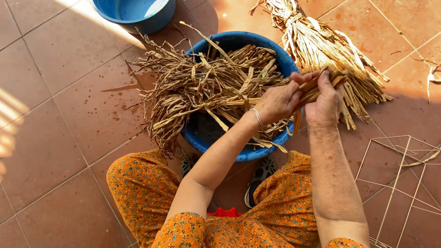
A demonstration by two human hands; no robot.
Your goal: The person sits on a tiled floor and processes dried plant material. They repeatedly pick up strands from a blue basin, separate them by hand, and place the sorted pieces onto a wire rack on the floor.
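Note:
A round blue basin (pixel 239 154) sits on the tiled floor between my knees, heaped with dry tan straw strips (pixel 202 85). Above its right rim my left hand (pixel 278 101) and my right hand (pixel 325 103) both grip a small bunch of straw strips (pixel 317 87) that runs across between them. A thin metal bracelet (pixel 258 118) circles my left wrist. The ends of the held bunch reach toward the tied sheaf on the right.
A tied straw sheaf (pixel 321 46) lies on the floor at the upper right. A second blue basin (pixel 135 11) stands at the top. A thin stick frame (pixel 399 183) lies at the lower right. My orange floral trousers (pixel 142 183) and sandals (pixel 259 177) fill the bottom.

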